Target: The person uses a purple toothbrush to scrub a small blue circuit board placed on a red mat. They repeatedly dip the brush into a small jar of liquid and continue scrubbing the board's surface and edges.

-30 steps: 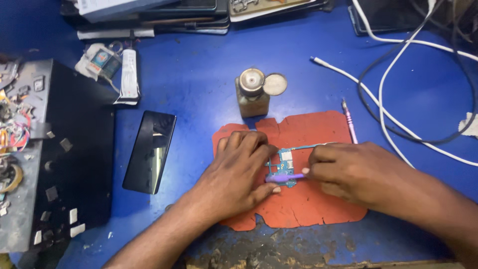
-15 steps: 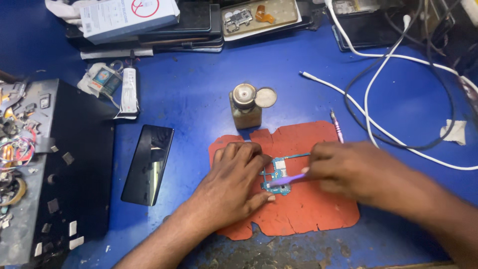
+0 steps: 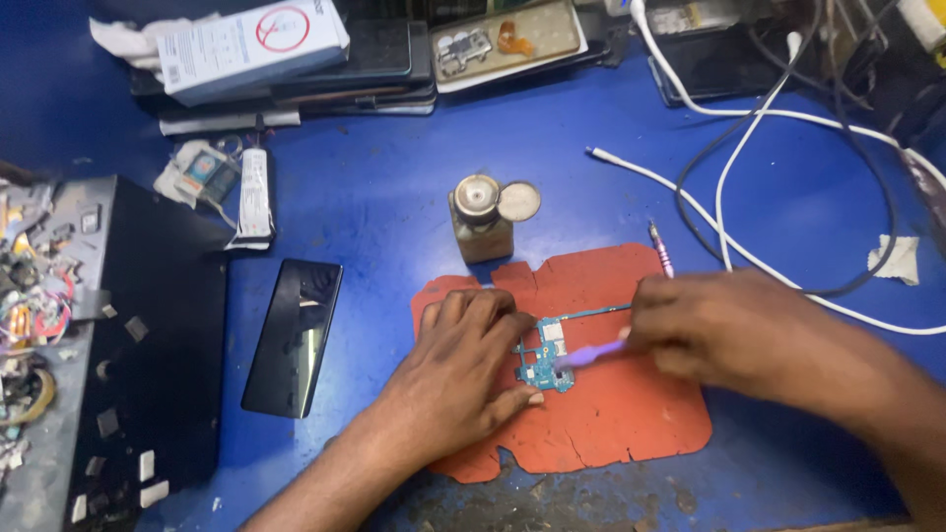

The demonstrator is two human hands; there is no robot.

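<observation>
One white box (image 3: 251,44), seemingly red-ringed, lies far-left.

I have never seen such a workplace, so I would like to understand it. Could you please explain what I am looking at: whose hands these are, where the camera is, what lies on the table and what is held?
There is no machine here. One person works with two bare hands, and a camera on that person's head looks down at them.

The left hand presses flat on a small blue-green circuit board to steady it. The right hand holds a thin purple tool with its tip on the board; the hand is blurred.

The board lies on an orange mat with torn edges, on a blue table. Behind the mat stands a small bottle with its cap beside it. To the left lie a dark phone and a black box with loose parts on it. White cables run at the right.
</observation>
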